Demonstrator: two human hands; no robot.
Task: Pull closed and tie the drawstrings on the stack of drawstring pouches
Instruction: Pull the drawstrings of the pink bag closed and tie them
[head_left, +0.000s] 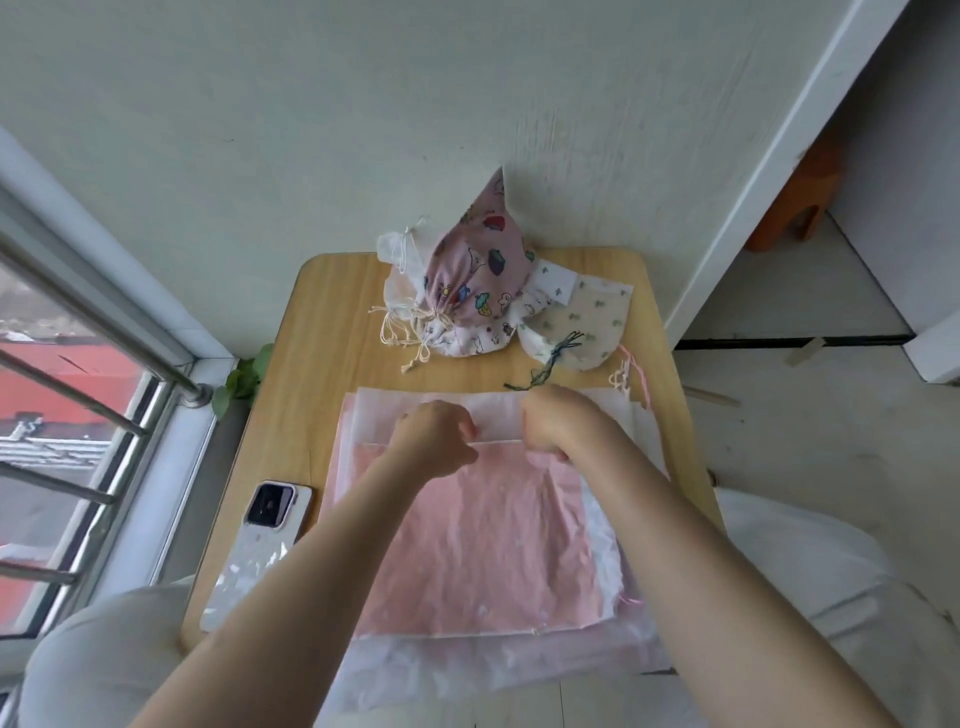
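As strings tauten, hands (498, 434) on pink pouch (483, 545).

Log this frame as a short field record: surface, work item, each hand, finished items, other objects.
surface: small wooden table against a wall
work item: pink pouch on top of a flat stack of pouches
left hand: curled, pinching the pink pouch's top edge
right hand: curled at the same edge
finished items: tied pouches piled at the far side
other objects: phone left of the stack
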